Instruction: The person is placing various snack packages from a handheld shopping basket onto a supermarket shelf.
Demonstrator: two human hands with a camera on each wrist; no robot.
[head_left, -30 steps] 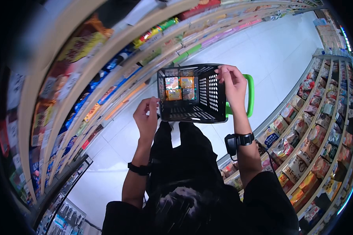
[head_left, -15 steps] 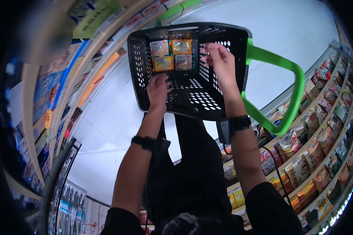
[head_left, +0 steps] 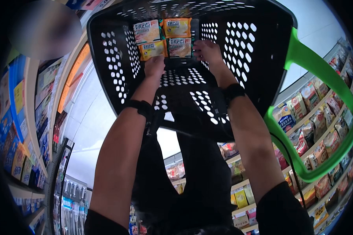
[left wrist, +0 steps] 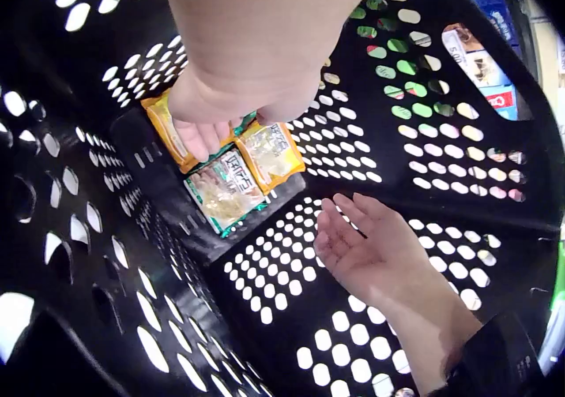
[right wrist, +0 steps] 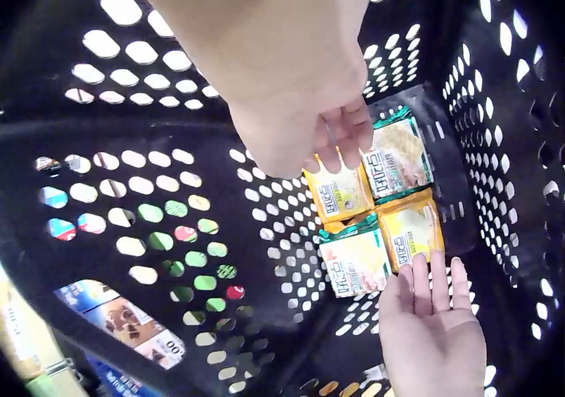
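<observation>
The left hand (head_left: 155, 65) is stretched flat with its fingers (right wrist: 433, 278) straight and together, their tips resting on the near edge of an orange packet and gripping nothing. The right hand (head_left: 207, 50), at 3 o'clock from the left, hangs with its fingers loosely bent and apart, also holding nothing. From the wrist views I cannot tell whether its tips touch the packet below or hover just above it.

At 12 o'clock from both hands lie the four snack packets (head_left: 163, 37). They are flat and touching each other in a two-by-two block against the far end of the black perforated basket (head_left: 113, 70).

Judging from this, the loading so far is done: all four packets are down and squared up, and neither hand carries another. At most a last nudge to straighten the block seems left.

The green handle (head_left: 321, 66) swings out at 3 o'clock of the basket. Shelves (head_left: 321, 117) of bagged snacks stand beyond it at 4 o'clock.
</observation>
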